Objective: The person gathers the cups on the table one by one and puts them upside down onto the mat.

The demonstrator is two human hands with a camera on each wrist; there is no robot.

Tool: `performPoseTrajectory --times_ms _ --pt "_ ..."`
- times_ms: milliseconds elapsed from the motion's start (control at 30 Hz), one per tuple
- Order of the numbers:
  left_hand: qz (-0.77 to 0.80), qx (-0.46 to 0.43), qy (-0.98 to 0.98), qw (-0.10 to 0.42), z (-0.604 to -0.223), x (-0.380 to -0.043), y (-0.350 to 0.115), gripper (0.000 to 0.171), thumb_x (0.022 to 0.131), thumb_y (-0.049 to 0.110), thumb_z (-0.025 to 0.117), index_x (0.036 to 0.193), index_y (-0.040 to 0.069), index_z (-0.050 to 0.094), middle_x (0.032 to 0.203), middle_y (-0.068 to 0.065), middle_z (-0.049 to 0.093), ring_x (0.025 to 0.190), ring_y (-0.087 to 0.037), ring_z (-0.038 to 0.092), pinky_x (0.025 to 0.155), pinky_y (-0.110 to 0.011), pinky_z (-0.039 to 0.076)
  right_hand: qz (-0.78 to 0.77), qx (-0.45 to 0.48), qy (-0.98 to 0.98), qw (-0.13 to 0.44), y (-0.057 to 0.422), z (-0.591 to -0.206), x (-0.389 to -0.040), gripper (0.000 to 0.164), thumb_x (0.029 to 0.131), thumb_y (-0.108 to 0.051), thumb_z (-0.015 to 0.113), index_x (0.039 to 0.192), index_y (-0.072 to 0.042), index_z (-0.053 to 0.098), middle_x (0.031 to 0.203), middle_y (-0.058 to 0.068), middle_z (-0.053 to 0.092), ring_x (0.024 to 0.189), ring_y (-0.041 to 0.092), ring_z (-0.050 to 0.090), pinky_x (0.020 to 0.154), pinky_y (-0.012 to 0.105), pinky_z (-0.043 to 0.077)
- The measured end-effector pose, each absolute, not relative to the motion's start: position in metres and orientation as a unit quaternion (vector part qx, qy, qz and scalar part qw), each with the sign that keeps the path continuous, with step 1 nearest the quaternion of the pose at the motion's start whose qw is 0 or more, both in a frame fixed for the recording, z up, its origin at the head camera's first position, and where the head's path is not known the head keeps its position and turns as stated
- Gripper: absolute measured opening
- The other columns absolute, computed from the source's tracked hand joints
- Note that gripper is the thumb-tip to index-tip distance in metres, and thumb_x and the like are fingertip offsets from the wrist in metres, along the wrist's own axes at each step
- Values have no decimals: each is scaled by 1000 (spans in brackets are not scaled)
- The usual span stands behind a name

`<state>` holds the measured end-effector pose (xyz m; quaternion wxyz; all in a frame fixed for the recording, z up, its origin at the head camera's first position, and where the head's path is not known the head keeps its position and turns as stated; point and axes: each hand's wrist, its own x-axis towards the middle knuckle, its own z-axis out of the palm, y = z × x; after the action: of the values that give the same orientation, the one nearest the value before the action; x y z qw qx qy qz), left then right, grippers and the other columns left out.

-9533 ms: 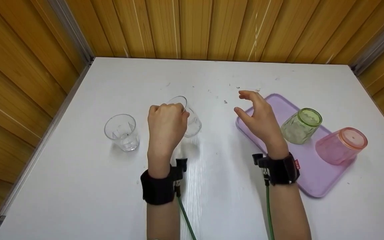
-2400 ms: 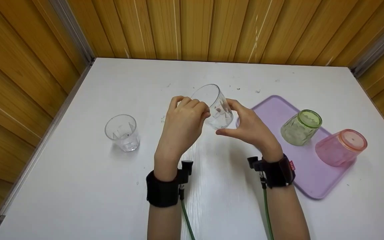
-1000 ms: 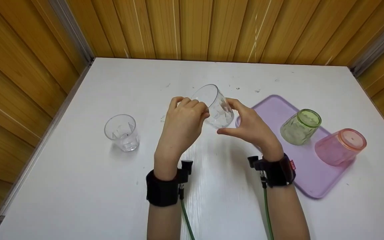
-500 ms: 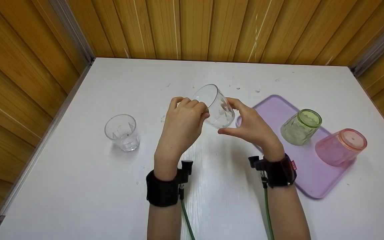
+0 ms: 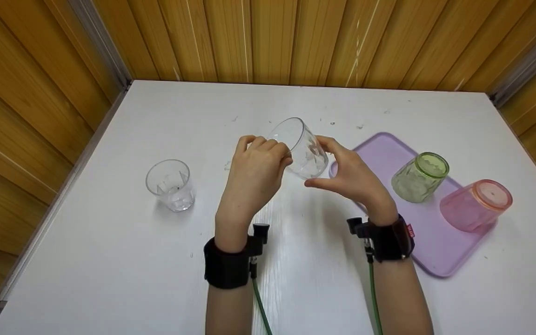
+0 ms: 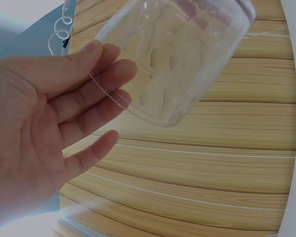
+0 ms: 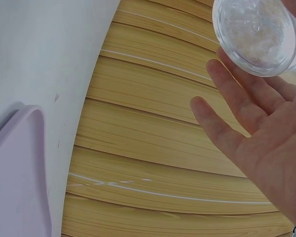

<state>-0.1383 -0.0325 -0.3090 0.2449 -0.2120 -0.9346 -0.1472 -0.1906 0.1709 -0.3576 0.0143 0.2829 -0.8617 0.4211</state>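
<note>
A clear drinking glass (image 5: 309,158) is raised above the white table, tilted with its mouth toward the upper left. At its rim, my left hand (image 5: 255,174) pinches the glass between thumb and fingers; the left wrist view shows the thumb (image 6: 91,49) on the wall by the rim. My right hand (image 5: 354,174) holds the lower end, thumb on the near side and fingers on the far side. The round base (image 7: 259,37) faces the right wrist camera, partly cut off by the frame. Another clear glass (image 5: 172,185) stands upright on the left.
To the right lies a lilac tray (image 5: 428,253) set at a slant. On it a green glass (image 5: 417,179) and a pink glass (image 5: 470,207) stand upside down. Wood-patterned panels (image 5: 268,42) border the white table (image 5: 110,260) at the back and sides.
Since the earliest frame, my left hand has brought the clear glass up and rightward, and my right hand has moved from over the tray to its base. In the last second, hardly anything moves.
</note>
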Motion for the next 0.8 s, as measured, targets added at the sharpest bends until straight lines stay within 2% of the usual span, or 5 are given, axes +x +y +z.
performPoseTrajectory --times_ms 367,800 --pt "-148 -213 -934 245 -309 -138 -32 4 83 16 64 81 14 67 76 3 65 82 -19 59 94 -37 35 417 282 -864 14 171 -356 -190 81 65 -27 81 134 -13 41 129 3 52 112 16 49 92 41 38" --pt "-152 -211 -933 247 -309 -138 -32 4 83 17 64 81 14 66 74 3 64 78 -18 58 93 -35 35 422 288 -859 16 171 -357 -191 79 65 -25 81 133 -14 41 128 3 53 112 16 48 94 44 37"
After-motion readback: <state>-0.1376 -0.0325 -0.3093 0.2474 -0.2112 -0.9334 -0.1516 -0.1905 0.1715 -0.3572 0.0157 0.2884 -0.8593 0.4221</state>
